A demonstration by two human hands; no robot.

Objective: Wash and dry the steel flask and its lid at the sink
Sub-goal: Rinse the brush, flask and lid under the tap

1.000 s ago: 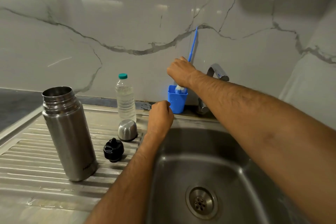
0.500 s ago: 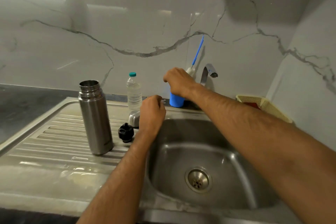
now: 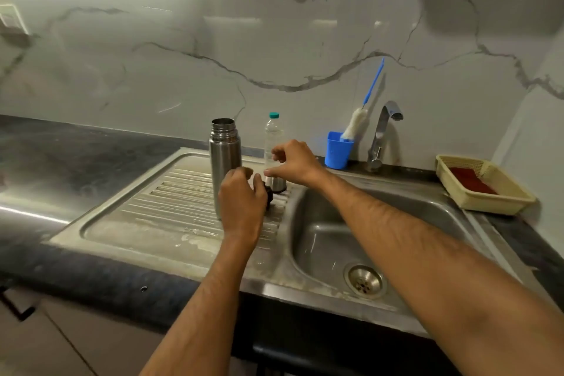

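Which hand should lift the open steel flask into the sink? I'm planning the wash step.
Probably the left hand: it hangs right in front of the tall open steel flask on the ribbed draining board. The right hand hovers farther right, over the small steel cap.

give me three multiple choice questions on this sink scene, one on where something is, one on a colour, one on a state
1. Where does the flask stand?
A. in the basin
B. on the drainboard
C. in the basket

2. What colour is the cup holding the brush?
A. blue
B. red
C. yellow

3. How is the flask now?
A. lying down, capped
B. upright, open at the top
C. upright, capped

Answers:
1 B: it stands on the ribbed drainboard, left of the basin.
2 A: the cup beside the tap is plainly blue.
3 B: it stands upright and its threaded mouth is bare.
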